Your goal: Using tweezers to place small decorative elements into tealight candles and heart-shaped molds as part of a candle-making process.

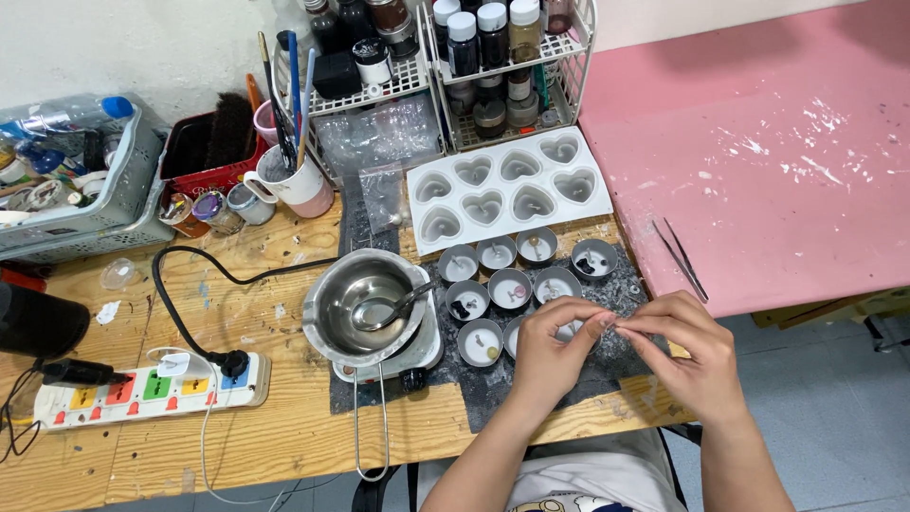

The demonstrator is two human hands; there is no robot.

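My left hand [555,346] and my right hand [687,351] meet fingertip to fingertip over the near right of a dark mat [493,389]. Together they pinch a tiny object, too small to identify. Just under and beyond the fingers stand several small round metal cups [510,287], some with a wick or a bit of dark matter inside. One cup [480,341] sits just left of my left hand. Behind the cups lies a white mould with heart-shaped cavities [507,190].
A steel pot with a spoon [365,303] rests on a small hot plate left of the cups, its wire handle pointing toward me. Tweezers [678,256] lie on the pink board [758,142]. A power strip [152,389], a mug of brushes [294,180], bottle racks [502,57] and baskets [76,190] crowd the wooden table.
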